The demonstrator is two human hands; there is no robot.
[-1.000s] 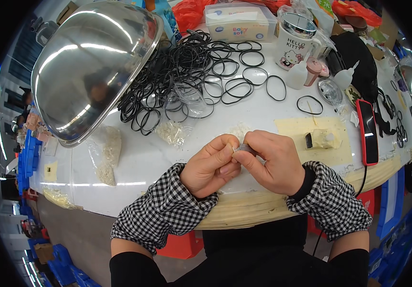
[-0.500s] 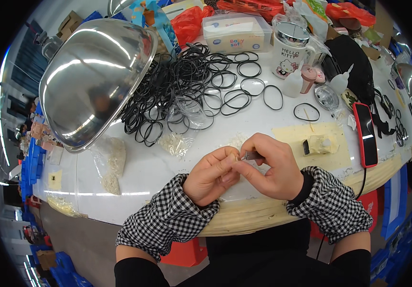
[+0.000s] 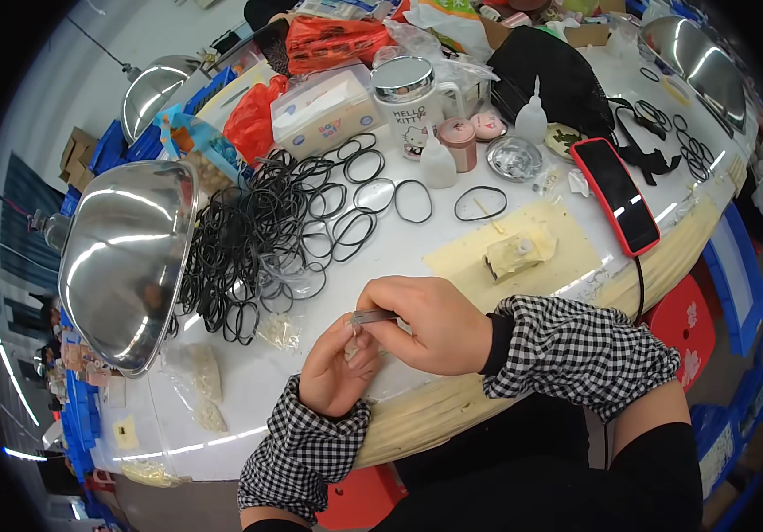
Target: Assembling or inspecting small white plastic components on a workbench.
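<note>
Metal tweezers (image 3: 374, 316) sit pinched in the right hand (image 3: 430, 324) at lower centre, tips meeting the curled left hand (image 3: 335, 372); both hands now sit lower and more tilted than before.

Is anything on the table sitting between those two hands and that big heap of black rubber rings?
Only a little. A small clear plastic bag lies on the white table between the left hand and the black rings. The right hand holds slim metal tweezers; nothing else visibly blocks the way.
</note>
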